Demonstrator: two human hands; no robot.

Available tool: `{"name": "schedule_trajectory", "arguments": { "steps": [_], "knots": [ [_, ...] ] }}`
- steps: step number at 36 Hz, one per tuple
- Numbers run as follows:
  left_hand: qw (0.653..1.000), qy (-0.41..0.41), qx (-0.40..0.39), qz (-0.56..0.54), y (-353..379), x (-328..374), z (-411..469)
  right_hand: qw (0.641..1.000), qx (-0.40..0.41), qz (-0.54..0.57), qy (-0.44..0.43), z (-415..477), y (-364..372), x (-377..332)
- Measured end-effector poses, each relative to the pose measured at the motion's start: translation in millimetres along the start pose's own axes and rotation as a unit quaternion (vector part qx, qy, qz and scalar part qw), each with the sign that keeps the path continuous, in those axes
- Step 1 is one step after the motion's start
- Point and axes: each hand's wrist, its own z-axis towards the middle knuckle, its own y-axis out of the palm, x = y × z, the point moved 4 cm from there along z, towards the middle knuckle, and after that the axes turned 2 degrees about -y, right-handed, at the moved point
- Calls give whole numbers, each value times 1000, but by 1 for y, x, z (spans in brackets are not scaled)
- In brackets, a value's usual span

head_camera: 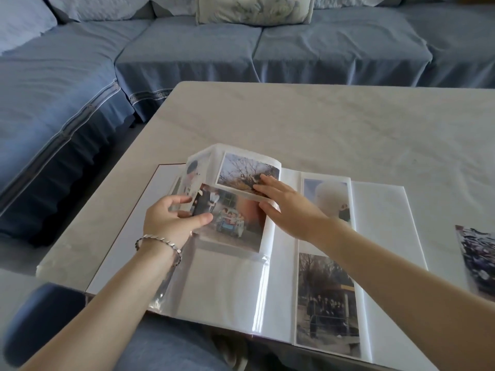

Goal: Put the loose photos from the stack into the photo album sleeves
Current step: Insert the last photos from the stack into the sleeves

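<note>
A large photo album lies open on the pale table in front of me. My left hand pinches the left edge of a loose colour photo that lies over the album's left page. My right hand has straight fingers: some press the upper page section bearing a tree photo, others touch the loose photo's right side. The right page holds two sleeved photos, one above and one below. The loose stack sits at the right edge, partly cut off.
A clear plastic sleeve covers the lower left page with nothing in it. A blue covered sofa wraps behind and left of the table, with a patterned cushion. My knees in blue fabric show under the table's near edge.
</note>
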Motion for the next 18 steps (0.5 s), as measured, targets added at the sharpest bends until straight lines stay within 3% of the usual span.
{"name": "schedule_trajectory", "arguments": {
  "steps": [6, 18],
  "knots": [
    [998, 58, 30, 10, -3, 12, -5, 999, 32, 4, 5, 1, -9, -2],
    [976, 173, 82, 107, 2, 7, -18, 1000, 7, -3, 11, -1, -6, 0]
  ]
}}
